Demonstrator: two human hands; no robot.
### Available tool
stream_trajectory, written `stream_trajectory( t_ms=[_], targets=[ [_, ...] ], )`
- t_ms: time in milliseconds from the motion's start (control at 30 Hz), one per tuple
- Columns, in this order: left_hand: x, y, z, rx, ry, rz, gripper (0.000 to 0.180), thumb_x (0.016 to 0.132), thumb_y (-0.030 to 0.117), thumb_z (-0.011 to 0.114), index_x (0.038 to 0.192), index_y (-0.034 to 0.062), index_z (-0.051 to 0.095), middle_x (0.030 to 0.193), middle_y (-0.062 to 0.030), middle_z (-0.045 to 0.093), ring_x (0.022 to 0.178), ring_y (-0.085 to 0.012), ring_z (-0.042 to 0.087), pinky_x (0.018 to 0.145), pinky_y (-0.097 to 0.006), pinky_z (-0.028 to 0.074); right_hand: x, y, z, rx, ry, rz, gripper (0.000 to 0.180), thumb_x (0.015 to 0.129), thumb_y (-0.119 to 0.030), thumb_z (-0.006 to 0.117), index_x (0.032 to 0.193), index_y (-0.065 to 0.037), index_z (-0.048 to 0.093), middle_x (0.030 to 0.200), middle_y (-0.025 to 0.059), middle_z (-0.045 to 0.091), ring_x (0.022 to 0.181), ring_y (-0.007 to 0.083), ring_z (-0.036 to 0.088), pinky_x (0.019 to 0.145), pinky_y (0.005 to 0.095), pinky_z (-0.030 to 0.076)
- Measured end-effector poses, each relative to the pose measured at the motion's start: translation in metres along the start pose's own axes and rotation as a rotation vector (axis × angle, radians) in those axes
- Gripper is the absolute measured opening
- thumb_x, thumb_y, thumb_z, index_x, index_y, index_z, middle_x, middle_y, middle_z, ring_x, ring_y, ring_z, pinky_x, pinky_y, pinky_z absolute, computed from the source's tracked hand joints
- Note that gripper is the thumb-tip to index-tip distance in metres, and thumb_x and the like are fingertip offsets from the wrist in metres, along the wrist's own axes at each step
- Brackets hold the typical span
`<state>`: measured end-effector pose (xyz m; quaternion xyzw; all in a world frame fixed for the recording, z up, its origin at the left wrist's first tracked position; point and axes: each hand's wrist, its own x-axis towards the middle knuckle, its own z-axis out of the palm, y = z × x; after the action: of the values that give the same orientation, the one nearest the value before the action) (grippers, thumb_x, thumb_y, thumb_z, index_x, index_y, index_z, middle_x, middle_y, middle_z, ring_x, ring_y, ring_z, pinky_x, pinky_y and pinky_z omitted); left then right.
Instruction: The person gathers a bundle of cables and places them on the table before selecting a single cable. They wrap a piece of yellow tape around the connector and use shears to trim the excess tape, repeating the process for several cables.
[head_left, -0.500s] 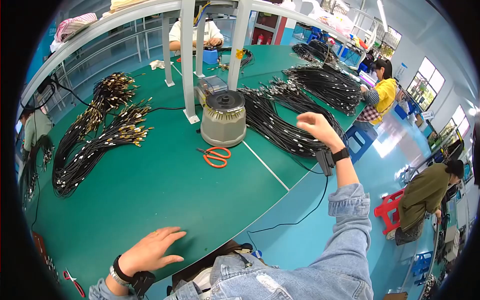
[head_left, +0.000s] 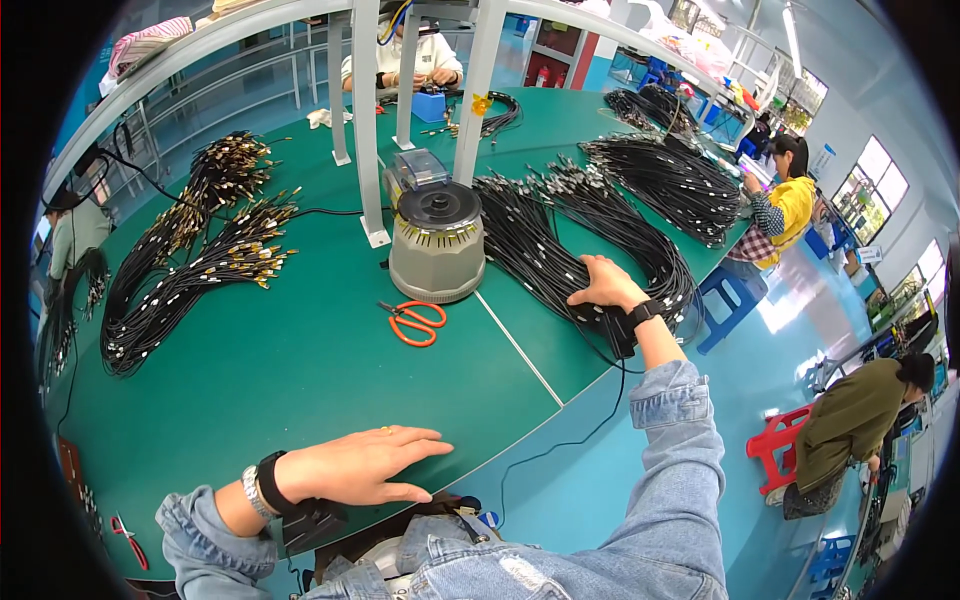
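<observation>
My right hand rests on or just above a thick bundle of black cables with small white tags. Its thumb and forefinger are apart, and the other fingers are partly hidden. My left hand is stretched out, palm down, over the green table near its front edge, holding nothing. Between the two hands and farther off lie orange-handled scissors. Behind them stands a grey round machine with a black top.
Another cable bundle with gold-coloured ends lies at the left. More cables lie at the far right. White frame posts rise from the table. Red-handled scissors lie lower left. A blue stool stands right. Several people work nearby.
My right hand has come down and left onto the cable bundle. My left hand has moved right and forward over the table. The view has shifted slightly.
</observation>
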<state>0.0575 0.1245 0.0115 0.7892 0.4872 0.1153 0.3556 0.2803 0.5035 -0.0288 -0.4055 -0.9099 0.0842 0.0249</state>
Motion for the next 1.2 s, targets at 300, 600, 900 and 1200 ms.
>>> stream_trajectory(
  t_ms=[300, 600, 900, 1200],
  targets=[
    [0.061, -0.019, -0.034, -0.198, -0.051, 0.092, 0.058, 0.089, 0.038, 0.056, 0.132, 0.003, 0.038, 0.13, -0.0179, 0.045, 0.118, -0.0313, 0.047, 0.098, -0.039, 0.039, 0.024, 0.032, -0.025, 0.511, -0.114, 0.089, 0.055, 0.062, -0.014, 0.074, 0.108, 0.011, 0.058, 0.096, 0.0134, 0.065, 0.082, 0.0159, 0.06, 0.075, 0.0254, 0.047],
    [0.227, -0.046, -0.063, -1.197, 0.122, -0.111, 0.074, 0.088, 0.048, 0.055, 0.134, -0.0045, 0.03, 0.131, -0.0185, 0.043, 0.121, -0.0214, 0.044, 0.102, -0.034, 0.036, 0.007, 0.022, -0.095, 0.723, -0.021, 0.123, 0.042, 0.066, -0.01, 0.071, 0.102, 0.009, 0.06, 0.085, 0.0053, 0.064, 0.073, 0.0104, 0.057, 0.069, 0.0234, 0.046],
    [0.341, -0.087, -0.05, -1.748, 0.438, -0.016, 0.071, 0.081, 0.054, 0.06, 0.125, 0.0009, 0.042, 0.116, -0.0136, 0.051, 0.114, -0.022, 0.047, 0.104, -0.038, 0.033, -0.026, 0.019, -0.095, 0.829, -0.037, 0.127, 0.038, 0.07, -0.009, 0.069, 0.103, 0.006, 0.059, 0.088, 0.0031, 0.061, 0.076, 0.0079, 0.056, 0.069, 0.0218, 0.045],
    [0.352, -0.054, -0.091, -1.8, 0.603, 0.117, 0.031, 0.082, 0.035, 0.068, 0.089, 0.0065, 0.056, 0.072, -0.0006, 0.057, 0.069, -0.0124, 0.056, 0.069, -0.028, 0.045, -0.061, 0.013, -0.039, 0.52, 0.266, -0.16, 0.049, 0.073, -0.013, 0.069, 0.114, 0.005, 0.051, 0.096, 0.0041, 0.059, 0.084, 0.0115, 0.055, 0.078, 0.0241, 0.045]
  ],
)
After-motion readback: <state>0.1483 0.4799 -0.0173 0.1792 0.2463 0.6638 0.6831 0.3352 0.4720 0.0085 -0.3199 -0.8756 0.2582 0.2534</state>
